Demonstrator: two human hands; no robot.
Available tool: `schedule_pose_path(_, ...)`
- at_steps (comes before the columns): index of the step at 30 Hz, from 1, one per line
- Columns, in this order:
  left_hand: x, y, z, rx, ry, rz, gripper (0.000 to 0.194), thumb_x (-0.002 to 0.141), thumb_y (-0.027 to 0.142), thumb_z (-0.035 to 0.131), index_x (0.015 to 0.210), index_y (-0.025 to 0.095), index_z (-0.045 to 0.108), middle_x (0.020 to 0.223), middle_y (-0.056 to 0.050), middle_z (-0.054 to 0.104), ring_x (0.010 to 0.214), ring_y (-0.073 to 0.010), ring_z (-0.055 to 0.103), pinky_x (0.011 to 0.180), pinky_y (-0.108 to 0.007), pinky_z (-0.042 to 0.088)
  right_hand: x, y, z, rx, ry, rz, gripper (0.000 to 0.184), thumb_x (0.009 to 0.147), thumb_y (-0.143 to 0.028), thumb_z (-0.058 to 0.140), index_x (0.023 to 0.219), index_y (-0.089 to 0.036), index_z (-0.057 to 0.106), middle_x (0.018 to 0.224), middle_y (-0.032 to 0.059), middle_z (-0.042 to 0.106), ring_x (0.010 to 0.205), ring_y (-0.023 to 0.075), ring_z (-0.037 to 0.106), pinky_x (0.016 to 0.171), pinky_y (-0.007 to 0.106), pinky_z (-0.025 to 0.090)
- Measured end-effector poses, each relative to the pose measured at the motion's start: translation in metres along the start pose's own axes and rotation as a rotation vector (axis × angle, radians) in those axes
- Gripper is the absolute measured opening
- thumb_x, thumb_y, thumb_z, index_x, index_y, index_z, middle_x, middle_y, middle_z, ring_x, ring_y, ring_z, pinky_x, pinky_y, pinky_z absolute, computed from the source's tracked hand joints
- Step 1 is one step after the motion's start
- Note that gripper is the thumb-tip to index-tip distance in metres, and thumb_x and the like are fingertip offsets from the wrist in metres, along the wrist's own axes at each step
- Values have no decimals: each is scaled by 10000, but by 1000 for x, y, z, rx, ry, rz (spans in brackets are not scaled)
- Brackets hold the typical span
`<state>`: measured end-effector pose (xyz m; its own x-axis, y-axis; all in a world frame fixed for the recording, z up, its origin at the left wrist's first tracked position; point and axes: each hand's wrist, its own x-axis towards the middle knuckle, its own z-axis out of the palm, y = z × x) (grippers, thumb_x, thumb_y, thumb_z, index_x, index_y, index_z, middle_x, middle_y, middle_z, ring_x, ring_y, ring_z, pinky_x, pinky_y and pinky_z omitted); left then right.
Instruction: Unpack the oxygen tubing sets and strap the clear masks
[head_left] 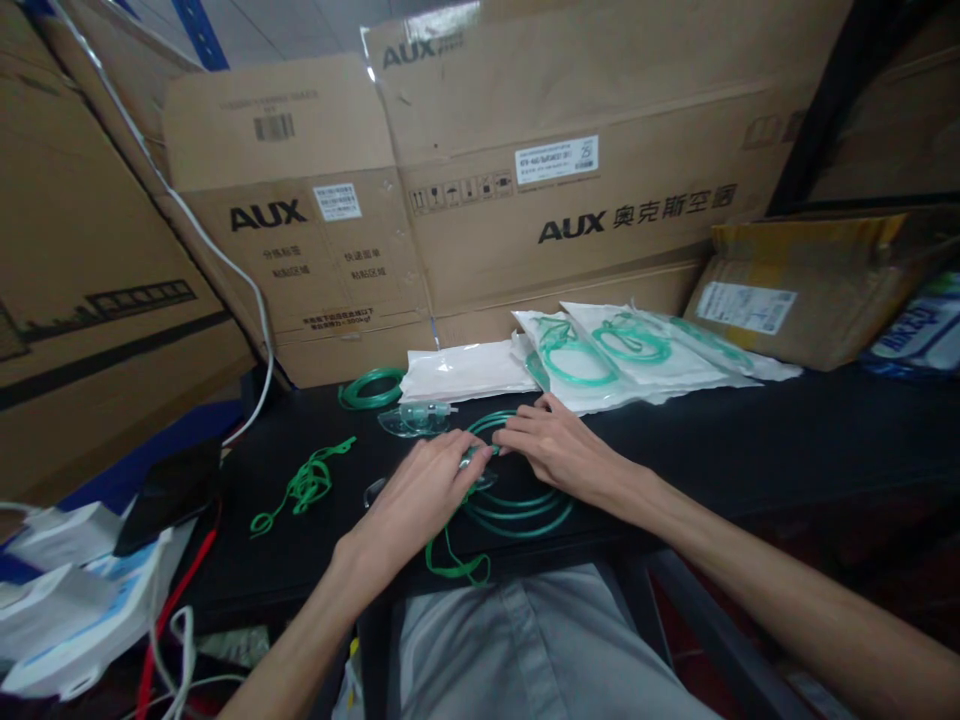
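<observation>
A coil of green tubing (pixel 517 505) lies on the black table (pixel 750 440) in front of me. My left hand (pixel 424 490) rests on its left side, fingers closed on the tubing near a clear plastic mask (pixel 375 490) that is mostly hidden under the hand. My right hand (pixel 551 445) pinches the tubing at the top of the coil, fingertips meeting the left hand's. A second clear mask (pixel 412 418) lies just behind the hands. A loose green elastic strap (pixel 304 485) lies to the left.
Sealed white bags of green tubing (pixel 622 355) and a flat white bag (pixel 465 370) lie at the back, with another green coil (pixel 367 390). AUX cardboard boxes (pixel 525 170) wall the rear. A black phone (pixel 169 490) and white packets (pixel 75 590) sit left.
</observation>
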<state>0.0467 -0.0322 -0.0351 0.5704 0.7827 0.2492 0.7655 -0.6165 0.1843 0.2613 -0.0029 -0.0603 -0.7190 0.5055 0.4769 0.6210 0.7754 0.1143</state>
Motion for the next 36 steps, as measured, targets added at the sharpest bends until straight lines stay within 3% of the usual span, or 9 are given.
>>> schedule_pose_path(5, -21, -18, -8, 327, 130, -16, 351, 1058, 372, 315, 1112, 176, 601, 1054, -101, 658, 1042, -287, 613, 919, -434, 435, -2, 12, 0, 33, -57, 103, 286, 871, -6, 469, 988, -172, 671, 912, 73, 715, 872, 215, 550, 792, 358, 274)
schedule_pose_path(11, -30, -42, -22, -73, 111, -202, 315, 1049, 430, 355, 1087, 222, 589, 1080, -42, 697, 1006, -222, 662, 913, -329, 453, -1, 17, 7, 69, -37, 131, 180, 984, -173, 518, 1009, -181, 696, 970, 89, 717, 938, 229, 585, 829, 358, 348)
schedule_pose_path(14, -20, -40, -16, -113, 91, -246, 338, 1045, 425, 359, 1051, 221, 629, 1059, -44, 725, 1008, -239, 677, 892, -331, 455, 3, 15, 6, 70, -44, 149, 223, 1004, -244, 529, 1136, -180, 697, 1071, 106, 713, 1033, 245, 601, 897, 375, 409)
schedule_pose_path(17, -11, -35, -10, -65, 75, -254, 396, 1046, 433, 346, 1030, 202, 667, 1070, -72, 733, 1021, -267, 679, 898, -364, 461, -3, 11, -9, 105, 10, 201, 283, 998, -271, 545, 1233, -180, 673, 1165, 121, 692, 1095, 259, 610, 950, 395, 458)
schedule_pose_path(21, -4, -28, -7, 76, 106, -188, 374, 1041, 377, 386, 1047, 177, 701, 1098, -92, 725, 1071, -275, 655, 954, -388, 459, -29, -10, -39, 196, 78, 349, 301, 1016, -336, 505, 1211, -197, 687, 1133, 110, 682, 1047, 237, 655, 961, 364, 499)
schedule_pose_path(26, 10, -8, -7, 122, 182, -58, 290, 1027, 316, 445, 1121, 186, 686, 1165, -83, 686, 1121, -256, 607, 1003, -391, 448, -67, -45, -36, 226, -124, 349, 345, 916, -429, 662, 1221, -270, 667, 1205, 79, 620, 950, 228, 682, 825, 348, 564)
schedule_pose_path(31, 44, 22, 7, 118, 30, 155, 323, 999, 309, 524, 1278, 167, 602, 1269, -114, 623, 1226, -264, 549, 1053, -397, 438, -91, -51, -22, 269, -109, 349, 183, 978, -280, 568, 1137, -274, 659, 1142, 66, 618, 914, 199, 672, 796, 320, 565)
schedule_pose_path(36, 73, 31, 24, 129, -109, 194, 327, 971, 293, 577, 1268, 156, 597, 1261, -144, 621, 1188, -291, 592, 985, -410, 479, -94, -48, -39, 351, -73, 403, 134, 978, -331, 581, 1000, -254, 688, 1035, 51, 646, 865, 192, 665, 779, 307, 544)
